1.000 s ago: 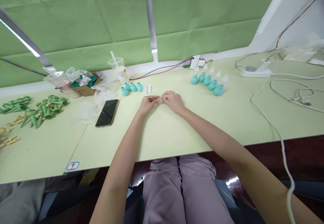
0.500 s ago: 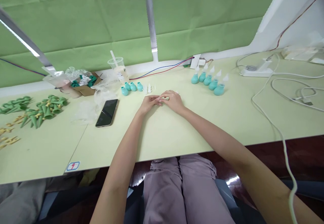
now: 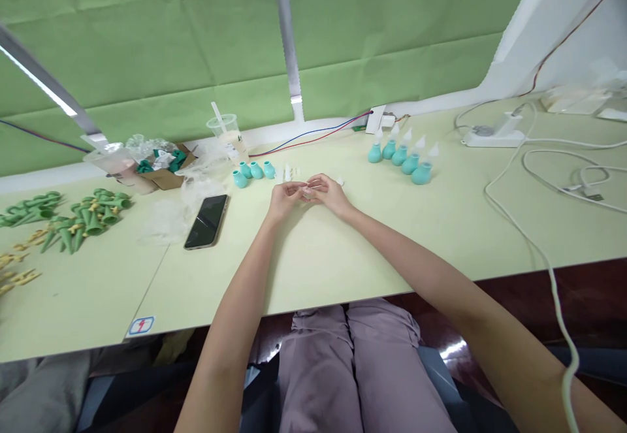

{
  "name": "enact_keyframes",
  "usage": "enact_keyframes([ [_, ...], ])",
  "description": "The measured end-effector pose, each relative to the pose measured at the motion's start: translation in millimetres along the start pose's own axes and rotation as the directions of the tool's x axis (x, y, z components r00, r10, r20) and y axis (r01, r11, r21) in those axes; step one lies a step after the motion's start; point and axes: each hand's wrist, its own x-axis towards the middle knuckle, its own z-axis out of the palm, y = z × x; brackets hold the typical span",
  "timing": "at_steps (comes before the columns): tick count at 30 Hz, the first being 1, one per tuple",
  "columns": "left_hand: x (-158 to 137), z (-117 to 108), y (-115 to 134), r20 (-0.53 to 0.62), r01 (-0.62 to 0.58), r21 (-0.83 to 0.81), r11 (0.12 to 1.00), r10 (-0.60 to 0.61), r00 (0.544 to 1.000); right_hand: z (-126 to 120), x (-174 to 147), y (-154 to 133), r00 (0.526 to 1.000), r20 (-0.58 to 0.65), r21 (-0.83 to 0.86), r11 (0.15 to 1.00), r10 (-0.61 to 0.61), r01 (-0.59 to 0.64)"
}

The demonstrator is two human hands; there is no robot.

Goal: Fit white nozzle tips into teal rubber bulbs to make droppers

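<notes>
My left hand (image 3: 284,202) and my right hand (image 3: 331,195) meet over the middle of the table, fingertips pinched together. Between them is a small whitish, see-through piece (image 3: 307,191), mostly covered by the fingers. Just behind my left hand stand several teal rubber bulbs (image 3: 256,170) without tips. Beside these are small white pointed nozzles (image 3: 287,172) and tiny white parts. Another small white piece (image 3: 340,181) lies behind my right hand. Farther right, several teal bulbs (image 3: 400,155) stand in a slanting row, each with a clear white nozzle at its top.
A phone (image 3: 206,222) lies left of my forearm, by a crumpled plastic bag (image 3: 203,175). Drink cups (image 3: 230,139) and a cardboard box (image 3: 169,175) stand behind. Green cone-shaped pieces (image 3: 93,217) lie far left. A power strip (image 3: 494,136) and white cables (image 3: 526,243) occupy the right.
Both hands stay together, and the fingers have shifted slightly around the small piece. The white piece behind my right hand shows more clearly. The view has moved a little.
</notes>
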Motion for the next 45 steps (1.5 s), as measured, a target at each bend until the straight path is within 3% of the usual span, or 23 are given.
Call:
enact_keyframes([
  [5, -0.3, 2.5, -2.0, 0.028, -0.029, 0.005, 1.0, 0.029, 0.999, -7.8, 3.8, 2.7, 0.986, 0.081, 0.086, 0.985, 0.144, -0.151],
  [11, 0.8, 0.6, -4.1, 0.081, -0.118, 0.143, 0.983, 0.107, 0.991, -10.4, 3.0, -3.3, 0.973, 0.047, 0.151, 0.961, 0.228, -0.232],
  [16, 1.1, 0.1, -4.3, -0.042, -0.236, 0.413, 0.88, 0.277, 0.96, -9.3, -1.7, -10.7, 0.972, 0.138, 0.119, 0.971, 0.192, -0.209],
  [20, 0.4, 1.4, -1.2, -0.061, -0.26, 0.474, 0.841, 0.326, 0.943, -13.0, -2.0, -13.0, 0.97, 0.173, 0.102, 0.977, 0.168, -0.188],
  [30, -3.1, 4.1, 2.6, -0.153, -0.242, 0.473, 0.847, 0.35, 0.924, -5.2, 3.1, -13.0, 0.988, 0.032, 0.116, 0.982, 0.148, -0.151],
  [37, -1.5, 4.9, 2.7, -0.157, -0.285, 0.452, 0.845, 0.39, 0.907, -8.1, 3.4, -8.3, 0.981, 0.092, 0.128, 0.975, 0.173, -0.184],
  [45, -0.3, 7.2, 0.5, -0.1, -0.183, 0.36, 0.915, 0.233, 0.967, -7.3, 0.1, -16.0, 0.991, 0.07, 0.13, 0.984, 0.117, -0.125],
])
